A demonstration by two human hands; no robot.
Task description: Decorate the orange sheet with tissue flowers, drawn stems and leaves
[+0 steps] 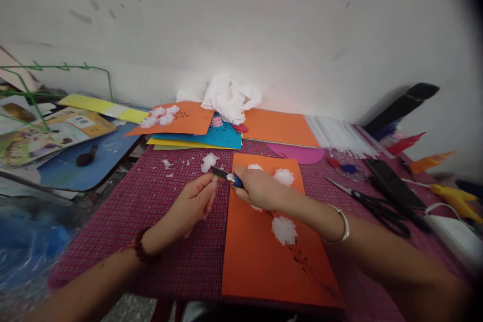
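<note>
My right hand (260,187) is closed around the blue handle of a utility knife (222,173), whose dark blade points left. My left hand (196,198) pinches a thin pale stick (215,178), and the blade lies across it at the fingertips. Whether the blade cuts into the stick cannot be made out. Beneath my right hand lies an orange sheet (260,271) bearing fluffy white flowers (284,230) and a dark painted branch (302,261). My right hand and forearm hide part of the sheet. Just beyond the blade sits a white paper piece (209,162).
White scraps (167,164) dot the checked tablecloth (124,226). Coloured sheets (222,136) and crumpled white tissue (230,98) lie along the wall. Black-handled scissors (373,206), a phone-like black slab (394,183) and a yellow glue gun (455,198) are at right. A green wire rack (109,85) stands left.
</note>
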